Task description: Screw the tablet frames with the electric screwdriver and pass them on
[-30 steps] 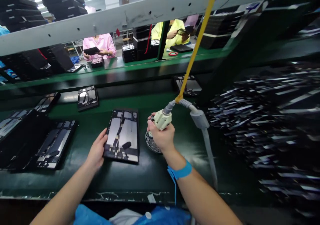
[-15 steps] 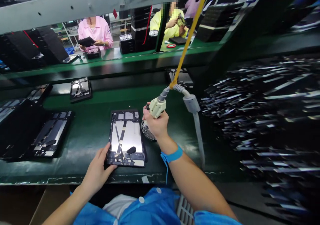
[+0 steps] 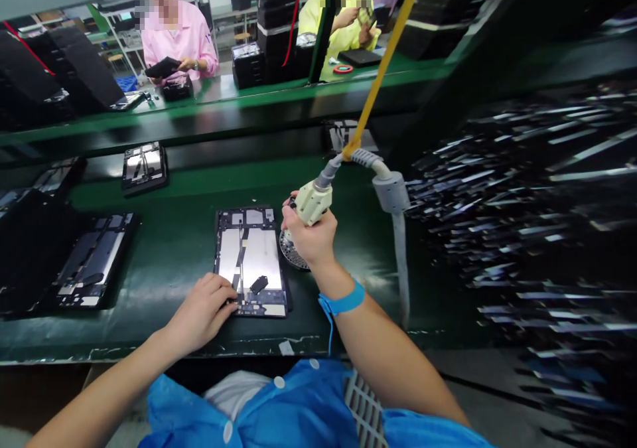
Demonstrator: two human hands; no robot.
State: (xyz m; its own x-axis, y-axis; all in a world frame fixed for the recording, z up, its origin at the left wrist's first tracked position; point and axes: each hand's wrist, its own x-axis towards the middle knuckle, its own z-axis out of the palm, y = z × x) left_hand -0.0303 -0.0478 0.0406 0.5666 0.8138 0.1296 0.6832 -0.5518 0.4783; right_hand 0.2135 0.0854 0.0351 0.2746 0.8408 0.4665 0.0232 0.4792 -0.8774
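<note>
On the table, a tablet is seemingly steadied by the left hand, grip unclear, the tool clasped by the right hand.

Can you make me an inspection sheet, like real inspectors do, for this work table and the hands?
Surface: green bench, shiny, pale marks along its front edge.
Job's things: open flat device lying flat; cream handheld tool beside it.
Clutter: pale scrap at the front; more open devices left and behind; blurred dark pile at right, contents unclear.
Hands: left hand touches the device's lower left corner; right hand grips the tool.
Cables: grey cable from the tool, tied to a yellow strap.
Surroundings: people in pink and yellow opposite.
</note>
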